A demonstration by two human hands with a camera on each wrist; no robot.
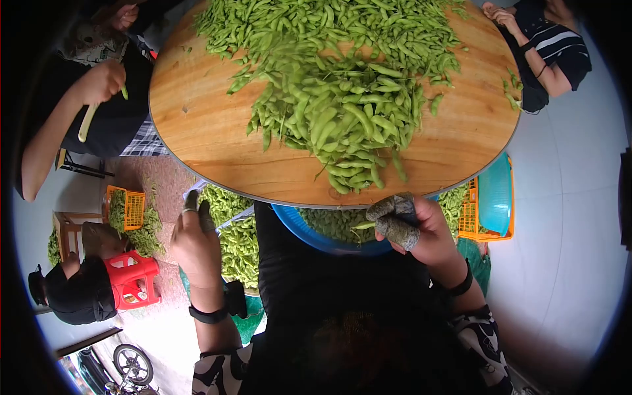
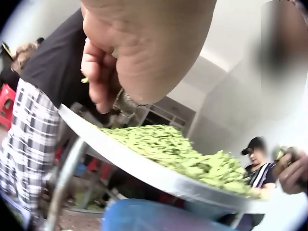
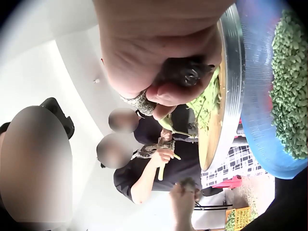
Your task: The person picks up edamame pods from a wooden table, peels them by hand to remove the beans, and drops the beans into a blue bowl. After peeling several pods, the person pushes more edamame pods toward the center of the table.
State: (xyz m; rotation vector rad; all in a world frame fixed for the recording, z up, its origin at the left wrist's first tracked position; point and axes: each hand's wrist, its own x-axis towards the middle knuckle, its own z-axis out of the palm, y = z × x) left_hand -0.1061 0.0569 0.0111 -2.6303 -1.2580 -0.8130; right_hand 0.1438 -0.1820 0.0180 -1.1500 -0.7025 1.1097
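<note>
My right hand (image 1: 424, 230), its thumb and finger in grey covers, pinches a green edamame pod (image 1: 363, 225) over a blue basin (image 1: 282, 220) at the table's front edge. Shelled beans (image 3: 291, 86) fill the basin in the right wrist view. My left hand (image 1: 196, 247) hovers left of the basin, near a container of pods (image 1: 238, 247), with dark covers on thumb and finger. In the left wrist view its fingers (image 2: 98, 79) are curled and a green bit shows beside them; I cannot tell whether they hold it. Edamame pods (image 1: 342, 112) are heaped on the round wooden table (image 1: 217, 148).
People sit at the table's left and right; the left one's hand (image 1: 102, 82) holds green pods. Orange crates (image 1: 135, 210) stand left and right on the floor, the right one with a teal basket (image 1: 495, 197). Farther left, someone sits by a red stool (image 1: 135, 280).
</note>
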